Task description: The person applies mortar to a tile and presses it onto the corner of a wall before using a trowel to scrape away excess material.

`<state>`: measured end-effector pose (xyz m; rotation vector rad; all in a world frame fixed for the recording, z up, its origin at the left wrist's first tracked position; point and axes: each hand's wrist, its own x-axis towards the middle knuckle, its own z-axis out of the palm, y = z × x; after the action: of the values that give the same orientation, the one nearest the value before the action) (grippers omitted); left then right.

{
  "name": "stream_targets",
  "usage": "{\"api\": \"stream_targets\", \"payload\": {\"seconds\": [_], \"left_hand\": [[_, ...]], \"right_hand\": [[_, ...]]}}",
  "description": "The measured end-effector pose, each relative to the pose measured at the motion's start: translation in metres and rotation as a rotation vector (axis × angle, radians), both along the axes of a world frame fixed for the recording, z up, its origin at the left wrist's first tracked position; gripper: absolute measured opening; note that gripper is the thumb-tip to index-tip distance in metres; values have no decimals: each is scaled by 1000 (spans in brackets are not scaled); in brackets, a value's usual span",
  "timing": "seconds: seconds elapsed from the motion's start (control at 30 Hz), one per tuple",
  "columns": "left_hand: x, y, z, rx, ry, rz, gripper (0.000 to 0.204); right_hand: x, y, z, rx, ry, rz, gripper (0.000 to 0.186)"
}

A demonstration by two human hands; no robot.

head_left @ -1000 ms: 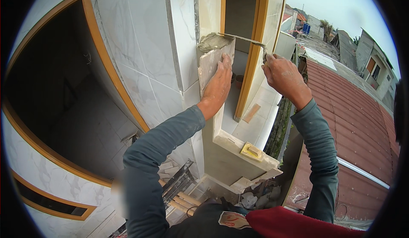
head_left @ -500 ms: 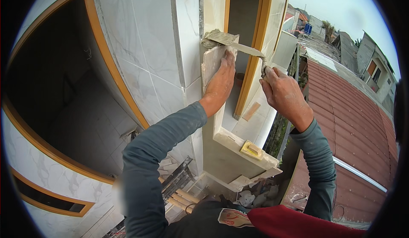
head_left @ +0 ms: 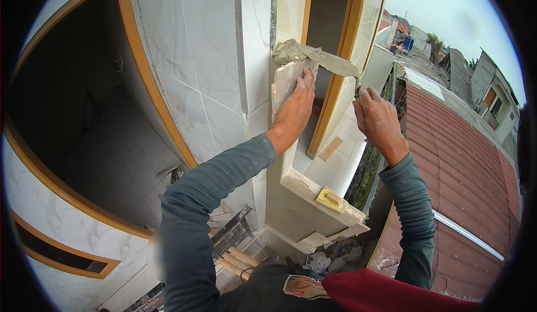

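My left hand (head_left: 292, 112) grips a pale tile piece (head_left: 282, 80) at the right edge, fingers lying over its face, against the narrow wall corner. My right hand (head_left: 378, 119) is closed round the handle of a mortar-smeared trowel (head_left: 335, 63). The trowel's long blade reaches left to a wet grey lump of mortar (head_left: 285, 52) along the tile's top edge, its broad face showing. Whether anything of the tile's back touches the wall is hidden.
An orange-framed doorway (head_left: 130, 49) is left, another (head_left: 347, 27) beyond my hands. A yellow float (head_left: 330, 200) lies on the low wall's ledge (head_left: 299, 180). Rubble (head_left: 324, 261) and wooden poles (head_left: 238, 260) are below. A red corrugated roof (head_left: 447, 166) drops away at right.
The trowel blade has tilted, going from edge-on to showing its broad, mortar-coated face. My right hand has turned and shifted slightly. The tile and both hands sit a little further right in view.
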<state>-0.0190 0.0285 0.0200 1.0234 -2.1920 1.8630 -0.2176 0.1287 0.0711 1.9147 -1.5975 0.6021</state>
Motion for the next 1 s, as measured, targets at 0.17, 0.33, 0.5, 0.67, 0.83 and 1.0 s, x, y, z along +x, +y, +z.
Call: {"api": "stream_targets", "payload": {"seconds": [0.17, 0.33, 0.5, 0.67, 0.83, 1.0], "left_hand": [[2, -1, -2, -10, -7, 11, 55], [0, 3, 3, 18, -16, 15, 56], [0, 0, 0, 7, -8, 18, 56], [2, 2, 2, 1, -18, 21, 57], [2, -1, 0, 64, -35, -10, 57], [4, -1, 0, 6, -17, 7, 56]], "right_hand": [[-5, 9, 6, -11, -93, -31, 26], [-5, -13, 21, 80, 8, 8, 21], [12, 0, 15, 99, 11, 51, 24], [19, 17, 13, 105, -17, 141, 27], [15, 24, 6, 75, -6, 121, 30], [-2, 41, 10, 18, -36, 120, 32]]}}
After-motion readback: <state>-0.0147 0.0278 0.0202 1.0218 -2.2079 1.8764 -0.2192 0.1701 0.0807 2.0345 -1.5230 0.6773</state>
